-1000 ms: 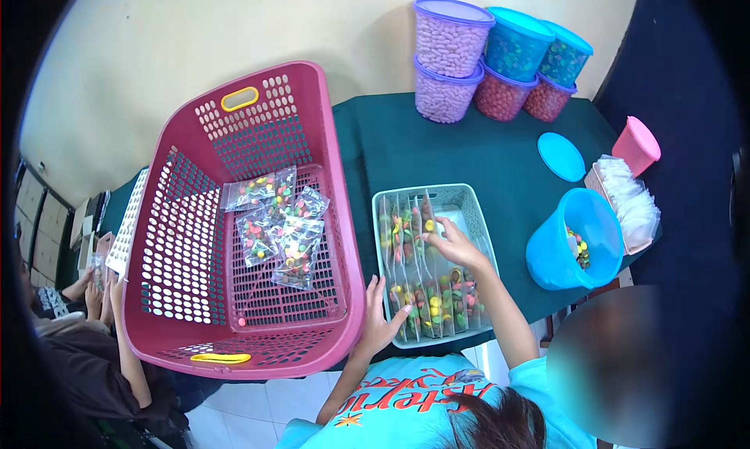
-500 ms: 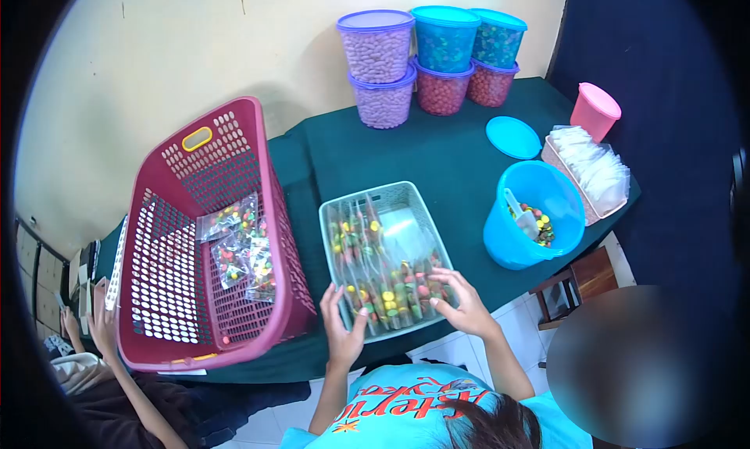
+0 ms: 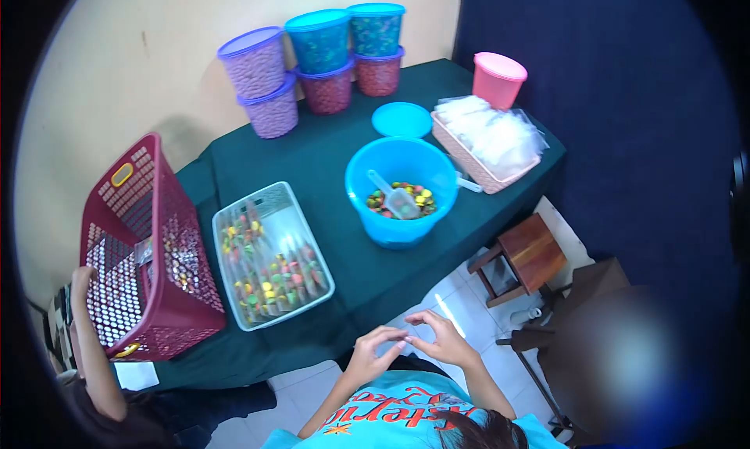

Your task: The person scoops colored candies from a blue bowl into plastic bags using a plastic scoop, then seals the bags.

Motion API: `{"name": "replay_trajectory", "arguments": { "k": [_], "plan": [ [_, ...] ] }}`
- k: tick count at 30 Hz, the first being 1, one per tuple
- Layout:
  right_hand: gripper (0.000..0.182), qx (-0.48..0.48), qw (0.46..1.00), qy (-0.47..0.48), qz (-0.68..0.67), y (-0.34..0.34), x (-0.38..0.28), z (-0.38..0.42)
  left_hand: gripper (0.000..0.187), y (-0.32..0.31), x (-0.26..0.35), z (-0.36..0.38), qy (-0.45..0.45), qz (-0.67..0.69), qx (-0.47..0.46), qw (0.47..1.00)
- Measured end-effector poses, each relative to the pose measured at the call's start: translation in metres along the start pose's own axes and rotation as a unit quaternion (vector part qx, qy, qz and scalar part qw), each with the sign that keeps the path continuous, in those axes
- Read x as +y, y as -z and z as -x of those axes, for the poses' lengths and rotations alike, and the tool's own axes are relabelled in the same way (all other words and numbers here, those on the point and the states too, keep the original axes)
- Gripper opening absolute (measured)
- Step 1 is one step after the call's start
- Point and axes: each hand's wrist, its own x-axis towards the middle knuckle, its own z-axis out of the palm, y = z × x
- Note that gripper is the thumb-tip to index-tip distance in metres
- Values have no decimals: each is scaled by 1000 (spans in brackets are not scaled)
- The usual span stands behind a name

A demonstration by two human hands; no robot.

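Note:
My left hand (image 3: 378, 355) and my right hand (image 3: 442, 341) meet in front of my shirt, just off the table's front edge. Their fingers are curved and apart, the fingertips touching or nearly so, and nothing shows between them. Nearest on the table is a pale plastic basket (image 3: 319, 312) with clear packets of colourful candy (image 3: 269, 289) standing in rows. To its right a blue bucket (image 3: 398, 234) holds loose wrapped candies, and a clear scoop (image 3: 400, 203) lies on them.
A large maroon basket (image 3: 160, 293) with candy packets stands at left; a co-worker's hand (image 3: 82, 281) is at it. Lidded tubs (image 3: 324, 43) are stacked behind. A blue lid (image 3: 402, 119), a pink basket of clear bags (image 3: 492, 185) and a pink tub (image 3: 498, 82) sit right. A wooden stool (image 3: 531, 254) stands below.
Both my hands have left the pale basket and come together in front of me. The view has turned right, so the table's things sit further left. The co-worker's hand has moved to the maroon basket.

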Motion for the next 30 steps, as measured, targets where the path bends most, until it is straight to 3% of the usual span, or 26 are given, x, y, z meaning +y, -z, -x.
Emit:
{"name": "replay_trajectory", "arguments": {
  "k": [2,6,8,12,14,16,20,27,30],
  "plan": [
    [33,43,999,-9,13,18,7,24,19,-30,6,-7,63,82,-53,993],
    [40,130,990,-48,-3,51,22,65,20,-69,-1,-28,59,124,-135,981],
    [42,167,982,-82,-36,63,26,75,20,-79,7,-40,119,145,-202,961],
    [41,212,969,-108,-73,79,41,81,22,-98,3,-68,145,212,-259,931],
    [41,223,965,-111,-77,89,47,79,23,-103,-1,-84,115,212,-281,929],
    [41,233,963,-112,-79,102,57,73,24,-109,-4,-105,150,211,-329,908],
    [39,250,960,-113,-61,140,71,50,26,-125,-8,-159,170,246,-357,885],
    [39,293,950,-104,7,216,73,-4,27,-145,-2,-258,117,219,-395,884],
    [39,314,943,-106,5,223,86,-16,27,-150,-13,-275,155,233,-393,876]
  ]
}}
